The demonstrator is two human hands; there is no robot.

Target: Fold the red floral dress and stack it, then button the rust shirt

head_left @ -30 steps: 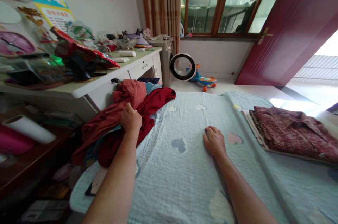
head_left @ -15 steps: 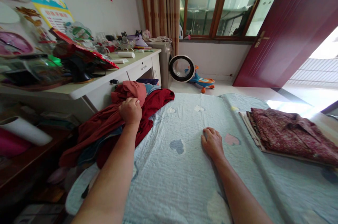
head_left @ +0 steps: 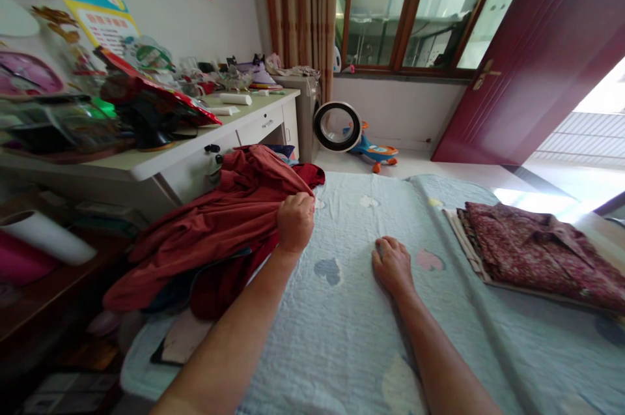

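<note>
My left hand (head_left: 295, 223) is closed around the edge of a rust-red garment (head_left: 234, 206), pulling a stretch of its cloth taut over the bedding. Most of that garment lies on a heap of clothes at the left edge of the bed. Under it, a dark red garment (head_left: 215, 288) and some blue cloth show in part. My right hand (head_left: 393, 265) rests on the pale blue sheet (head_left: 342, 330) with heart prints, its fingers slightly bent and nothing visible in them. To its right lies a folded stack topped by a maroon patterned garment (head_left: 541, 252).
A cluttered white desk (head_left: 195, 141) runs along the left wall. Beyond the bed, a washing machine has its round door (head_left: 359, 128) swung out, beside a blue and orange ride-on toy (head_left: 381, 152). A dark red door (head_left: 512, 63) stands ajar at the right.
My left hand has moved to the right, drawing the rust-red garment with it and spreading it across the heap. My right hand has stayed in place.
</note>
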